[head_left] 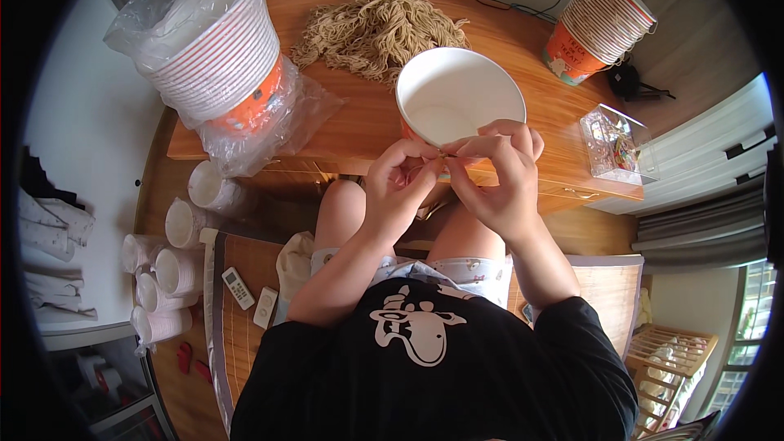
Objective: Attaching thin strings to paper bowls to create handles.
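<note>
A paper bucket [461, 86], white inside with a bit of orange outside, stands near the table's front edge with its mouth tipped toward me. My left hand [398, 189] and my right hand [500, 171] meet at its near rim. Thumb and forefinger of each hand are pinched together there, fingertips almost touching. A tiny yellowish bit shows between them, too small to name. Behind the bucket lies a loose heap of beige cords [384, 28].
Nested orange-and-white buckets in clear plastic [220, 57] stand at left, another bucket stack [596, 28] at back right. A clear box of small colourful pieces [618, 145] sits at the table's right edge. More wrapped bucket stacks [178, 269] and two remotes [238, 288] are lower left.
</note>
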`<state>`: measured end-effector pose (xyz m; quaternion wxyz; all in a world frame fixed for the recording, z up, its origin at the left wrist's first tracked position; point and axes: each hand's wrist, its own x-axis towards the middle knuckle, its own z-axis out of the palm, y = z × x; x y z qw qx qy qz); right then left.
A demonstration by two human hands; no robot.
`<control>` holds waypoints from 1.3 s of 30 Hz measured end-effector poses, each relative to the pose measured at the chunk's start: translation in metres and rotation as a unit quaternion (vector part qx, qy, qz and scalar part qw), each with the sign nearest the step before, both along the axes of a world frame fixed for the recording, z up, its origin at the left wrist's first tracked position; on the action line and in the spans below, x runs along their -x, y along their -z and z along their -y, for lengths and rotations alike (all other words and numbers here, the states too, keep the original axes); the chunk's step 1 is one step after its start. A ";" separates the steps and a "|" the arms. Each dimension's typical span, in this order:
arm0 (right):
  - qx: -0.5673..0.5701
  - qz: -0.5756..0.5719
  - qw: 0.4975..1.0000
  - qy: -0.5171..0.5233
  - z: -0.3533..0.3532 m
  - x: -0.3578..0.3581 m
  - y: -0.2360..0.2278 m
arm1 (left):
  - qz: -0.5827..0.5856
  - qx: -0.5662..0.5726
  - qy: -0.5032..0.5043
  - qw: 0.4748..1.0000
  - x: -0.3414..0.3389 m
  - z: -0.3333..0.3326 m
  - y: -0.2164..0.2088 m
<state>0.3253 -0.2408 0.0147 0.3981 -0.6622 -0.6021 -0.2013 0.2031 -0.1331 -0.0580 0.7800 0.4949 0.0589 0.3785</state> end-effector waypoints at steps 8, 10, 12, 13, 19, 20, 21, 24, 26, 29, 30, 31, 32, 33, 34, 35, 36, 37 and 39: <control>0.008 0.043 0.999 0.004 0.000 -0.001 -0.001 | 0.003 -0.028 -0.020 0.999 0.000 0.002 -0.004; -0.001 0.043 0.999 0.005 0.000 -0.001 -0.001 | -0.009 -0.030 -0.023 0.999 0.000 0.002 -0.005; 0.000 0.041 0.999 0.004 0.000 0.000 -0.001 | -0.007 -0.033 -0.029 0.999 -0.001 0.003 -0.005; 0.000 0.039 0.999 0.003 0.000 0.000 -0.001 | -0.005 -0.036 -0.035 0.999 -0.002 0.003 -0.005; 0.013 0.013 1.000 -0.011 -0.002 -0.001 -0.001 | -0.018 -0.088 -0.071 0.993 -0.003 0.004 -0.004; 0.013 0.013 1.000 -0.011 -0.002 -0.001 -0.001 | -0.019 -0.088 -0.071 0.993 -0.003 0.003 -0.003; 0.013 0.002 1.000 -0.011 -0.002 0.000 -0.001 | -0.015 -0.097 -0.070 0.993 -0.003 0.002 -0.001; 0.020 -0.004 1.000 -0.010 -0.001 -0.001 0.000 | -0.010 -0.096 -0.062 0.993 -0.001 0.002 -0.004; 0.027 0.002 1.000 -0.010 0.000 -0.002 0.000 | -0.009 -0.087 -0.054 0.995 -0.001 0.002 -0.005; 0.045 0.038 0.998 -0.008 0.003 -0.005 0.000 | -0.015 -0.104 -0.075 0.992 -0.002 0.002 -0.003; 0.047 0.032 0.998 -0.014 0.004 -0.005 0.000 | -0.019 -0.116 -0.082 0.990 -0.001 0.001 -0.002; 0.050 0.026 0.998 -0.019 0.005 -0.005 0.000 | -0.024 -0.128 -0.088 0.988 -0.001 0.002 -0.003; 0.050 0.026 0.998 -0.019 0.005 -0.005 0.000 | -0.024 -0.128 -0.088 0.988 0.000 0.002 -0.004; 0.049 0.028 0.998 -0.020 0.005 -0.005 -0.001 | -0.036 -0.147 -0.108 0.983 0.001 0.003 -0.006; 0.048 0.029 0.998 -0.020 0.005 -0.005 0.000 | -0.048 -0.166 -0.126 0.977 0.001 0.003 -0.009; 0.049 0.029 0.998 -0.019 0.006 -0.005 0.000 | -0.048 -0.166 -0.125 0.977 0.003 0.003 -0.013; 0.045 0.028 0.998 -0.013 0.006 -0.005 0.001 | -0.071 -0.207 -0.143 0.965 0.006 0.003 -0.019; 0.042 0.027 0.999 -0.008 0.005 -0.005 0.002 | -0.094 -0.248 -0.162 0.951 0.009 0.002 -0.022; 0.031 0.038 0.999 0.000 0.004 -0.003 0.003 | -0.106 -0.251 -0.165 0.948 0.011 0.001 -0.023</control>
